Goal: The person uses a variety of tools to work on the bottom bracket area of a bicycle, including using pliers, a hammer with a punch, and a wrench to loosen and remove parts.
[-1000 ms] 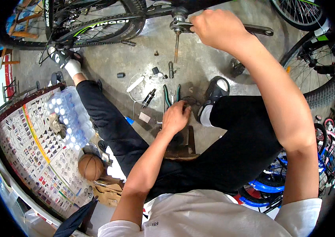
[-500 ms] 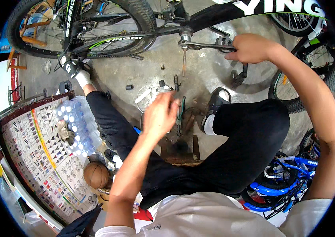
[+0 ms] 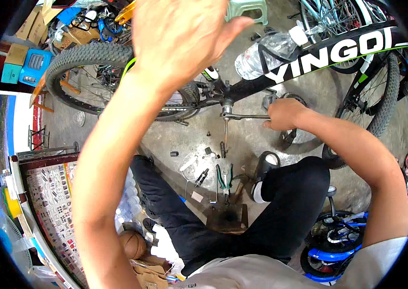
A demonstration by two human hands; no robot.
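Right hand: the right hand (image 3: pixel 283 114) is closed in a fist around the handle end of a wrench (image 3: pixel 246 116), just right of the bicycle's crank area.
Left hand: the left hand (image 3: pixel 184 33) is raised close to the camera, fingers spread and loose, holding nothing; it covers part of the rear wheel behind it.
Wrench: a slim, bare-metal bar lying level, its head seated at the bottom bracket of the bicycle (image 3: pixel 310 58); the handle tip is hidden inside the fist.
Bicycle: black tube frame with white lettering and green accents, standing above the wrench; two knobby rubber tyres show, the rear wheel (image 3: pixel 76 72) to the left of the wrench and the other to its right, cut off by the picture's rim.
Bottle: one clear plastic water bottle (image 3: pixel 269 50) with a white cap sits tilted in the frame's cage, above and right of the wrench head.
Floor tools: on the grey concrete below the wrench lie one pair of green-handled pliers (image 3: pixel 223 177) and several small dark parts, too small to make out.
Block: one dark wooden block (image 3: pixel 228 216) stands below the pliers, between the person's black-trousered legs.
Ball: one orange basketball (image 3: pixel 132 243), partly hidden, lies well down and left of the wrench.
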